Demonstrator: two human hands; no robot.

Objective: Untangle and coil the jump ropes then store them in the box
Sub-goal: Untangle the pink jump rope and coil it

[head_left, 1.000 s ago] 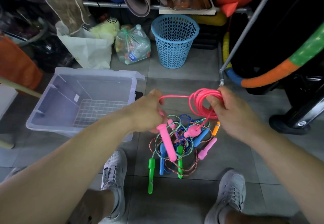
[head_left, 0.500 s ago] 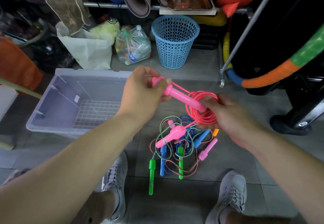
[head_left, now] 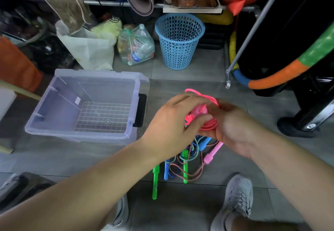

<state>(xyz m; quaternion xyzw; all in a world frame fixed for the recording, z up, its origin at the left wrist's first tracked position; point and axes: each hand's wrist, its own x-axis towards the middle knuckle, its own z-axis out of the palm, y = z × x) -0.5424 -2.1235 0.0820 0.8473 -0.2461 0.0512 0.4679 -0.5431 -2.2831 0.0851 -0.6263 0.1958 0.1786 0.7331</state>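
Pink rope [head_left: 210,126] sits coiled, held over the floor tangle [head_left: 188,160]. Left hand [head_left: 171,124] and right hand [head_left: 233,131] both curl fingers [head_left: 189,99] round it, apparently securing the handle. Next, likely: swing left and drop it in the box [head_left: 81,136].

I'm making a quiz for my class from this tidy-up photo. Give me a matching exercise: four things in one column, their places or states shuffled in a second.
1 pink rope
2 clear box
3 blue basket
4 green handle

A lying flat on the floor
B gripped by the left hand and right hand
C no rope inside yet
D standing at the back, under the shelf

Pairs: 1-B, 2-C, 3-D, 4-A
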